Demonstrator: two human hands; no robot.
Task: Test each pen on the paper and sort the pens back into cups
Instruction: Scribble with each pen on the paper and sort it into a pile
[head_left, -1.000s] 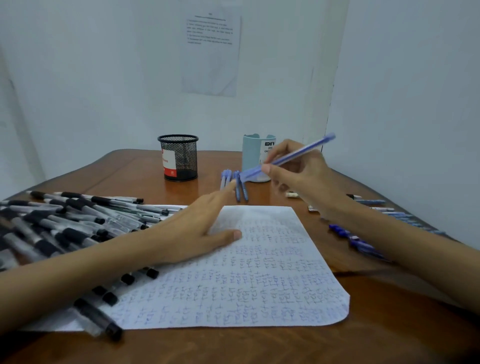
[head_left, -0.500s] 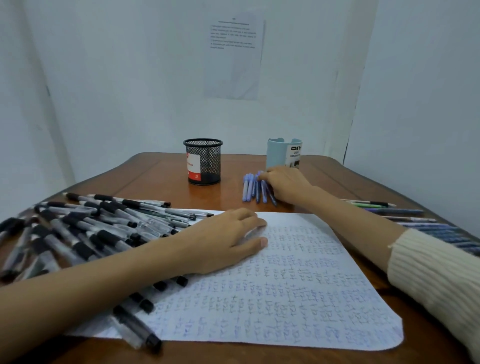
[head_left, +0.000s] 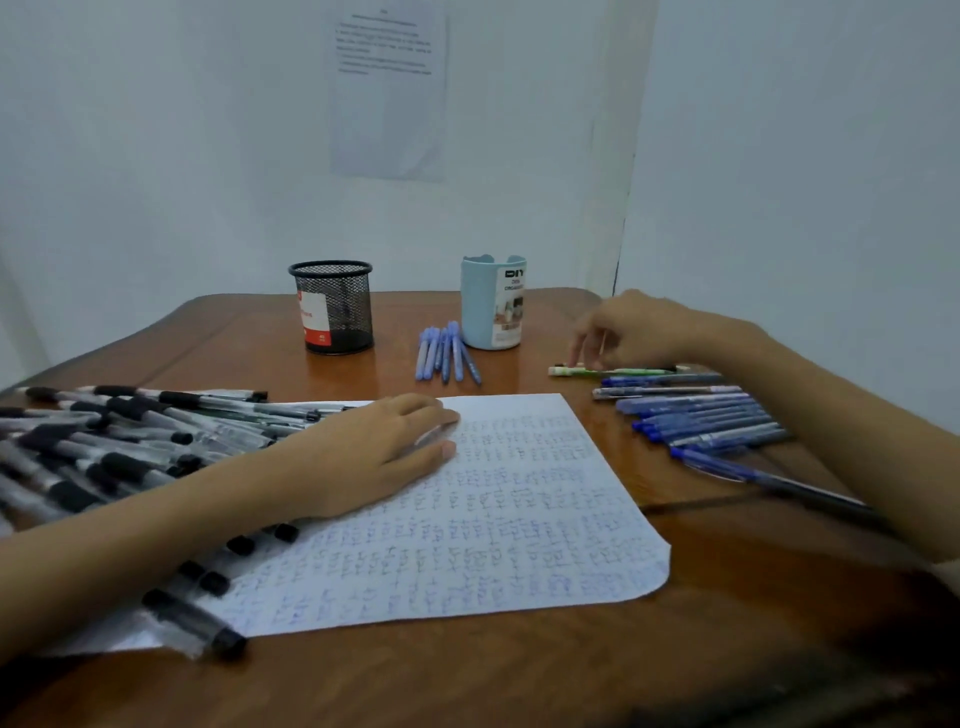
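From my head camera, my left hand (head_left: 384, 457) lies flat and relaxed on the upper left part of the paper (head_left: 519, 519), fingers straight, holding nothing. The sheet is covered in rows of small blue scribbles and lies in the middle of the wooden counter (head_left: 519, 680). My right hand (head_left: 641, 332) is out over the far right of the counter, fingers curled downward, with the fingertips (head_left: 577, 358) coming down at the left end of a green pen (head_left: 618, 371) that lies flat; I cannot tell whether they have actually pinched it or only touch it. Just on the near side of that pen a row of blue pens (head_left: 701, 415) lies side by side. To my left a heap of black-capped pens (head_left: 130, 436) spreads partly over the paper's edge. At the far side stand a black mesh cup (head_left: 335, 306) and a light blue cup (head_left: 491, 306), apart from each other, with a small bunch of blue pens (head_left: 447, 356) lying just beside the blue cup. A printed sheet (head_left: 389, 88) hangs on the wall behind.
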